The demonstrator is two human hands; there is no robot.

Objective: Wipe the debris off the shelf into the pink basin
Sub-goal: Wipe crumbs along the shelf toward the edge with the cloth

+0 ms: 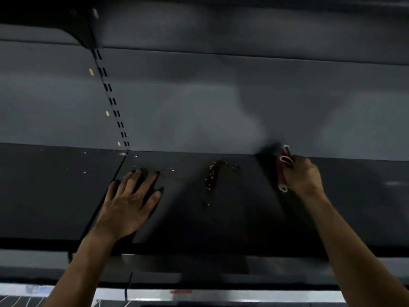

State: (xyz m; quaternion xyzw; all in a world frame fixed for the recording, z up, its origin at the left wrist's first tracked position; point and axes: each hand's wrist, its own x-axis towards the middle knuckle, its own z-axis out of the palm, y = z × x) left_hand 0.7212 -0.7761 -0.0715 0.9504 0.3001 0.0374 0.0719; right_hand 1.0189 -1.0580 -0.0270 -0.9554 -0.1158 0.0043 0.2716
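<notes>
The shelf is dark and flat; the debris lies mid-shelf as a curved trail of small brown and pale grains, between the two hands and touching neither; a few pale specks lie further left, near the left fingertips. The left hand rests flat on the shelf, fingers straight and spread, holding nothing; it appears to serve as a brace. The right hand has its fingers curled round a folded red cloth with a white edge; the cloth meets the shelf at the rear, close to the back panel, to the right of the debris. The basin is not in view; its position cannot be told.

Step in hand, as judged: start of a wiping stroke, cloth set down beside the debris. The next move calls for a sweep leftward and forward through the trail, with even pressure so that grains gather rather than scatter; the basin must sit under the front edge before the debris reaches it.
</notes>
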